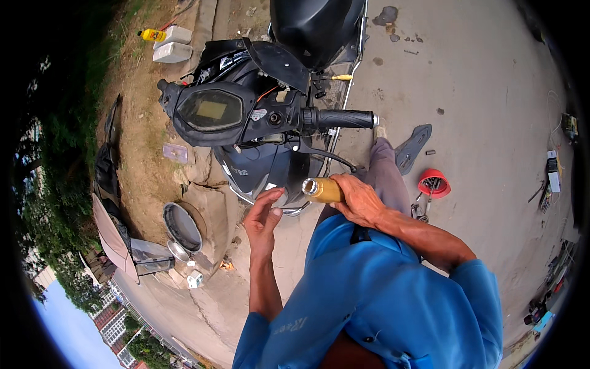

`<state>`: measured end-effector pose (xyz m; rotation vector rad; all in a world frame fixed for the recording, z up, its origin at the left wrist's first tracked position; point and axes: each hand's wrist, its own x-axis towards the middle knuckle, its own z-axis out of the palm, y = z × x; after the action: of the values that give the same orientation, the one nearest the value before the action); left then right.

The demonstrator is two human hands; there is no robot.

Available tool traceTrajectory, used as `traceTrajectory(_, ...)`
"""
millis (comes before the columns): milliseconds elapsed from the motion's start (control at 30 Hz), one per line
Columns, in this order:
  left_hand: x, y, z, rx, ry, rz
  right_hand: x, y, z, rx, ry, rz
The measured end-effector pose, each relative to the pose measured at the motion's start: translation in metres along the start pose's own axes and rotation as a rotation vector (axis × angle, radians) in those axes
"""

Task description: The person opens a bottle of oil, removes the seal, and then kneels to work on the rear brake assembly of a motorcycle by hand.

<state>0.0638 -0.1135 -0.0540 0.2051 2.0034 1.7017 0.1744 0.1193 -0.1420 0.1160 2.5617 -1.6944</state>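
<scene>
My right hand (358, 200) is wrapped round a tan-yellow bottle (326, 192), held almost level in front of my waist. Its uncapped, silver-coloured neck points left. To the left of that neck, my left hand (263, 222) is raised with bent fingers and the thumb near them. Something pale and rounded shows at its fingertips, too unclear to name. Beyond both hands stands a dark scooter, its dashboard (212, 111) and black handlebar grip (347, 119) facing me. The brake lever (329, 157) lies just past the bottle, apart from it.
A red bowl (434, 184) of metal tools sits on the pavement at right, near a dark flat piece (413, 149). At left are a round basin (182, 227) and a folded pinkish umbrella (115, 240). A yellow-handled screwdriver (342, 77) rests by the scooter seat (316, 31).
</scene>
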Motion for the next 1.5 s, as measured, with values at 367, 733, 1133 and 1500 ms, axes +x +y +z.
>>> traceTrajectory(367,-0.017,-0.015,-0.002,0.197,0.002,-0.274,0.078,0.12,0.033,-0.188,0.201,0.105)
traceTrajectory(733,-0.016,-0.007,0.003,0.181,0.013,-0.285,0.098,0.117,0.025,-0.266,0.193,0.1)
traceTrajectory(1133,-0.016,-0.011,-0.002,0.144,0.019,-0.291,0.103,0.116,0.025,-0.281,0.182,0.047)
traceTrajectory(1500,-0.016,-0.008,-0.001,0.182,0.013,-0.289,0.102,0.108,0.02,-0.277,0.176,0.024)
